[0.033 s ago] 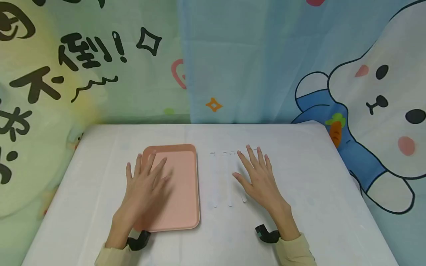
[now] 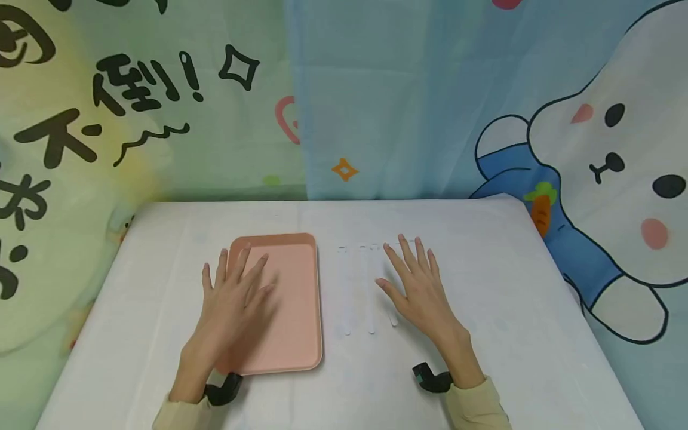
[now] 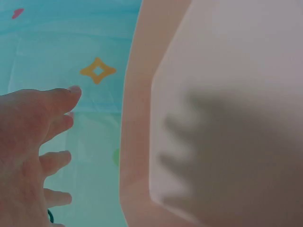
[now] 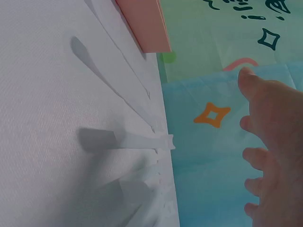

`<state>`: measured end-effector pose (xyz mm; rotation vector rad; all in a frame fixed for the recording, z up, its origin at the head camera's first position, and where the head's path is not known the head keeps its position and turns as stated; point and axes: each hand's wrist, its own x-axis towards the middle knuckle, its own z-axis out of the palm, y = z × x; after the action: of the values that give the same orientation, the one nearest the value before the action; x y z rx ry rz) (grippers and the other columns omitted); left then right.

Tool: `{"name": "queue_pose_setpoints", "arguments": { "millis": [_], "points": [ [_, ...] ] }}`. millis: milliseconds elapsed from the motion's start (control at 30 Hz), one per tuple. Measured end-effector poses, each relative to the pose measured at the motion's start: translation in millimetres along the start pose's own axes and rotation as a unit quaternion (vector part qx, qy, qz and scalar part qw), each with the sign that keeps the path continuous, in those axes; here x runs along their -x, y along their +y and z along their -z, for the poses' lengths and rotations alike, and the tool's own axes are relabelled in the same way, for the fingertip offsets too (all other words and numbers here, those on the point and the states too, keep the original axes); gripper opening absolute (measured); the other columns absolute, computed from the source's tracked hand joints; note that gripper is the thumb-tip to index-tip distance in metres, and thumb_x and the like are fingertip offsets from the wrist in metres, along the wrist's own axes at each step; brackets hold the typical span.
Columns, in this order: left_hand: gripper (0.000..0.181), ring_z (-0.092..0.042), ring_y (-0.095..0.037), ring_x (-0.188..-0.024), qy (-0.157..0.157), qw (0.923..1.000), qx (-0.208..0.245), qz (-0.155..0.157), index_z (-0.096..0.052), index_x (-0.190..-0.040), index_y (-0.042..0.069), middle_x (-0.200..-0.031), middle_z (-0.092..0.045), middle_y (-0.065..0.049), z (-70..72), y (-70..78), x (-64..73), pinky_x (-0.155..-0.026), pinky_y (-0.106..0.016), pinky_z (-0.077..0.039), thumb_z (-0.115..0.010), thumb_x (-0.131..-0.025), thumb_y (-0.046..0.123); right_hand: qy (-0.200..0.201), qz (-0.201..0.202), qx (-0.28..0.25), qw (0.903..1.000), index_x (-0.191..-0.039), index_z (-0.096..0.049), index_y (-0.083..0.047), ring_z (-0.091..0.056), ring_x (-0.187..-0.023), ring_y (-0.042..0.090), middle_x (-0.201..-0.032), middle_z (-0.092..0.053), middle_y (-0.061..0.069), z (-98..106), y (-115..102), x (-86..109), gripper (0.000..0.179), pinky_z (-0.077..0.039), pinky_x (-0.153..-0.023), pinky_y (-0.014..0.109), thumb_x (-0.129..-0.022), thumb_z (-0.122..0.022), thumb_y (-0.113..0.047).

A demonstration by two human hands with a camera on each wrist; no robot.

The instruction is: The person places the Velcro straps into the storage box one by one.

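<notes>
A pink rectangular tray (image 2: pixel 292 298) lies on the white table, left of centre. My left hand (image 2: pixel 228 304) hovers over its left side, fingers spread, casting a shadow on it. In the left wrist view the hand (image 3: pixel 21 127) holds nothing beside the tray rim (image 3: pixel 135 142). Right of the tray lie several clear, long thin pieces (image 2: pixel 371 310) with rounded near ends; their exact kind is hard to tell. My right hand (image 2: pixel 421 292) is spread above the rightmost ones, covering part of them. The right wrist view shows that hand (image 4: pixel 274 142) holding nothing and one clear piece (image 4: pixel 97 139) lying flat.
The white tabletop (image 2: pixel 516 334) extends on both sides of the hands. Behind its far edge hangs a printed cloth (image 2: pixel 387 107) with a cartoon bear and lettering. A black wrist camera (image 2: pixel 224 389) sits on the left wrist, another (image 2: pixel 432 379) on the right.
</notes>
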<state>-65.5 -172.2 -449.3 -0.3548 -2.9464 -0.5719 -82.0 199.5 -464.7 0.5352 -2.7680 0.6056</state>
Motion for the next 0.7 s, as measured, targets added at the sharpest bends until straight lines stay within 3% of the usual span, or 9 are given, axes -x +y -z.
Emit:
{"name": "queue_pose_setpoints", "arguments": {
  "millis": [100,200,367,433,533,700],
  "points": [
    [0.058,-0.024,-0.054,-0.15,0.0,0.9998,-0.003,0.018,-0.046,-0.156,0.018,-0.166,-0.032,-0.019,3.0,-0.4,3.7,-0.114,-0.075,-0.019,-0.064,-0.102,0.031,0.006,-0.001,-0.002,1.0,-0.157,-0.043,-0.01,-0.014,-0.155,0.05,-0.167,-0.026,0.022,2,0,2.3,0.07,-0.01,-0.12,0.069,-0.098,-0.067,-0.04],
    [0.059,-0.045,-0.057,-0.135,-0.014,0.997,0.003,0.076,-0.041,-0.157,0.009,-0.158,-0.039,-0.029,8.1,-4.1,13.4,-0.098,-0.071,-0.043,-0.061,-0.103,0.026,0.021,0.002,-0.013,0.9997,-0.153,-0.047,-0.006,-0.018,-0.154,0.052,-0.165,-0.029,0.025,3,1,5.0,0.067,-0.014,-0.119,0.07,-0.096,-0.071,-0.031],
    [0.06,-0.065,-0.052,-0.103,-0.076,0.9806,0.076,0.164,-0.035,-0.15,-0.015,-0.129,-0.055,-0.041,10.4,-16.1,30.4,-0.076,-0.058,-0.056,-0.055,-0.104,0.017,0.052,-0.004,-0.025,0.9983,-0.143,-0.054,0.003,-0.033,-0.146,0.055,-0.155,-0.041,0.033,3,6,10.3,0.058,-0.028,-0.113,0.07,-0.092,-0.075,-0.015],
    [0.057,-0.068,-0.046,-0.096,-0.091,0.9734,0.113,0.177,-0.037,-0.146,-0.02,-0.121,-0.06,-0.039,8.6,-20.7,34.3,-0.074,-0.05,-0.058,-0.054,-0.103,0.012,0.05,-0.031,-0.037,0.9976,-0.143,-0.053,0.005,-0.037,-0.144,0.053,-0.154,-0.043,0.033,4,8,12.0,0.057,-0.032,-0.113,0.068,-0.093,-0.073,-0.012],
    [0.051,-0.071,-0.039,-0.09,-0.088,0.9662,0.155,0.186,-0.043,-0.142,-0.02,-0.114,-0.066,-0.037,5.4,-25.3,37.4,-0.067,-0.04,-0.058,-0.053,-0.1,0.007,0.028,-0.094,-0.072,0.9926,-0.146,-0.048,0.005,-0.037,-0.145,0.049,-0.155,-0.041,0.031,9,13,13.6,0.056,-0.034,-0.114,0.064,-0.096,-0.069,-0.011],
    [0.043,-0.072,-0.039,-0.09,-0.073,0.9648,0.166,0.191,-0.054,-0.135,-0.017,-0.109,-0.069,-0.035,3.1,-26.3,39.4,-0.067,-0.04,-0.058,-0.053,-0.097,0.004,-0.004,-0.174,-0.117,0.9777,-0.149,-0.044,0.006,-0.046,-0.139,0.047,-0.151,-0.045,0.03,13,24,14.4,0.057,-0.04,-0.11,0.061,-0.099,-0.065,-0.01]
  ]
}}
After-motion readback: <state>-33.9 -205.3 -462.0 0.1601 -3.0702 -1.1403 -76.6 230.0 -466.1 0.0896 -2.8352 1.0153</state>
